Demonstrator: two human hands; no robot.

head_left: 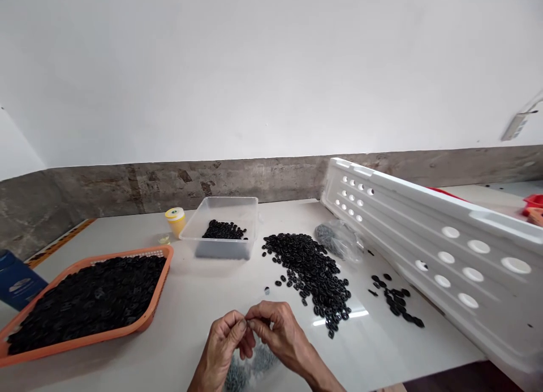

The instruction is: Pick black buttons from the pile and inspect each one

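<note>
My left hand [228,338] and my right hand [278,328] meet at the fingertips near the table's front edge. Thumbs and forefingers of both are pinched together, and whatever sits between them is too small to make out. Beneath the hands lies a heap of small grey-green pieces [237,375], partly covered by my wrists. Just beyond them, a single small round piece [267,290] rests on the table. A spread pile of small black oval rings [307,267] lies ahead and to the right of my right hand.
An orange basket [163,284] full of black parts stands left, beside a blue box [19,281]. Behind are a yellow-and-white spool [175,221], a clear bin [223,248] with black pieces and a plastic bag [345,242]. More black parts [396,300] lie near a white perforated panel [403,233].
</note>
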